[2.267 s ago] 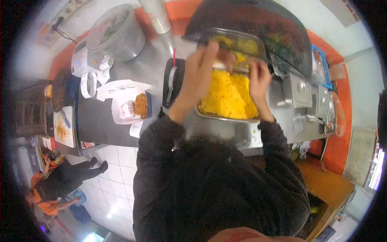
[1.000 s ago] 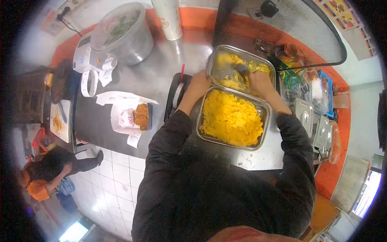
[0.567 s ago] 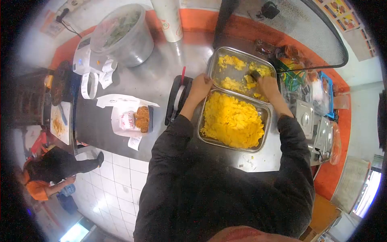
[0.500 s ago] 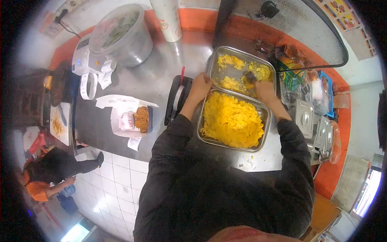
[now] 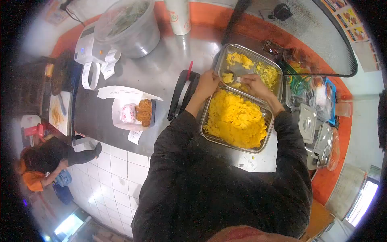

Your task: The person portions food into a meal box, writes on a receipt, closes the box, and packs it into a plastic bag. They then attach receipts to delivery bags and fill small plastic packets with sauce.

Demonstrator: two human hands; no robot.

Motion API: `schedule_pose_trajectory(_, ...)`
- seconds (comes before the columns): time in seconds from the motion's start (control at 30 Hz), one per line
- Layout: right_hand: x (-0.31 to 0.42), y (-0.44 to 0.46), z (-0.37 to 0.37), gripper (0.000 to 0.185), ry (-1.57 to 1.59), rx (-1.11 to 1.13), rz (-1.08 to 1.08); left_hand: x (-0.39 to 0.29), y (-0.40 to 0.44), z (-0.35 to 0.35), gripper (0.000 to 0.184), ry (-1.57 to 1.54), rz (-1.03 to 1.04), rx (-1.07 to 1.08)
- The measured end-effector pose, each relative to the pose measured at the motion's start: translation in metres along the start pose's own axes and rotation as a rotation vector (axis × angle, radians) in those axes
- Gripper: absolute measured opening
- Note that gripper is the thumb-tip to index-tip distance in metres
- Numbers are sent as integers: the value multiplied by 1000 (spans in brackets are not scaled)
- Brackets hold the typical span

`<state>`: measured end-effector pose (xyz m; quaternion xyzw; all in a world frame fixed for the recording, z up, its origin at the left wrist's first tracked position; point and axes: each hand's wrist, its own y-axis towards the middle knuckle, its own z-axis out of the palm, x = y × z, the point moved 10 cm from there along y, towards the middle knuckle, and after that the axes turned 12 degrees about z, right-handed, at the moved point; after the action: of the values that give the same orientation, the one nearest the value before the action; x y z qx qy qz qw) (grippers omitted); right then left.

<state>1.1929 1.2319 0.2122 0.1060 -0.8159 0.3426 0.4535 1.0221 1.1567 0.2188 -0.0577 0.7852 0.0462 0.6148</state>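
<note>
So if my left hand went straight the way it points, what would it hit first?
Likely the far tray, at its rim; your left hand looks close beside it, though depth is unclear.

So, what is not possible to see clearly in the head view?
Head view:
- Spoon: right hand hides its handle end.
- Left hand: its fingers hide whether it grips the back tray.
- Front tray: floor covered by yellow food.
- Slip: print too small to read.
- White tube: top cut off by upper edge.
</note>
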Motion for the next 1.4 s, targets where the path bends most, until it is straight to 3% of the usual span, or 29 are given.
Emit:
schedule_pose_trajectory(0.07,-18,7,-3,23,367,175,272,4,3,1,20,-66,41,-11)
schedule_pose_trajectory(0.1,-16,10,-8,23,361,178,267,7,4,1,20,-66,44,-19)
schedule_pose_trajectory(0.17,5,2,-40,21,255,-122,250,8,0,0,14,-97,28,-57)
schedule_pose_trajectory(0.23,-1,30,-48,19,110,-101,150,11,2,1,18,-53,11,-40)
schedule_pose_trajectory(0.3,51,19,-47,16,-677,-636,-436,18,2,6,22,-6,-5,-17)
schedule_pose_trajectory(0.33,34,39,-25,24,-1022,-570,-369,16,3,2,20,64,59,-79)
schedule_pose_trajectory(0.37,39,35,-14,24,-1020,-569,-367,9,3,-4,19,135,123,-140)
schedule_pose_trajectory(0.4,33,37,13,28,-1221,-466,-325,10,2,-2,19,136,120,-137)
schedule_pose_trajectory(0.47,21,40,34,39,-1453,-264,-304,13,-2,-3,19,35,25,-147)
schedule_pose_trajectory(0.6,19,-5,27,32,-1323,-113,-337,5,-2,-3,23,180,35,-81)
schedule_pose_trajectory(0.7,14,-32,38,25,-1249,17,-299,13,-3,3,19,10,-36,-76)
schedule_pose_trajectory(0.77,29,-34,31,24,-881,-12,-278,11,-2,4,18,-50,-6,-89)
schedule_pose_trajectory(0.9,30,-16,22,26,-558,22,-341,13,-2,3,18,-102,3,-109)
schedule_pose_trajectory(0.97,-11,4,9,28,-94,64,11,11,3,1,18,87,107,-106)
schedule_pose_trajectory(1.0,-19,6,3,28,-91,60,17,16,2,4,18,84,106,-98)
schedule_pose_trajectory(1.07,-31,4,-1,30,200,184,168,5,0,4,19,-16,67,-67)
schedule_pose_trajectory(1.2,-22,-4,-31,33,180,110,80,19,0,5,21,-43,0,-77)
schedule_pose_trajectory(1.3,-25,-17,-54,31,-38,-52,137,27,2,11,21,-68,20,-43)
schedule_pose_trajectory(1.37,5,-29,-55,27,-530,-306,-232,16,0,5,20,4,23,-65)
schedule_pose_trajectory(1.4,1,-32,-53,27,-531,-306,-235,18,1,5,20,5,25,-69)
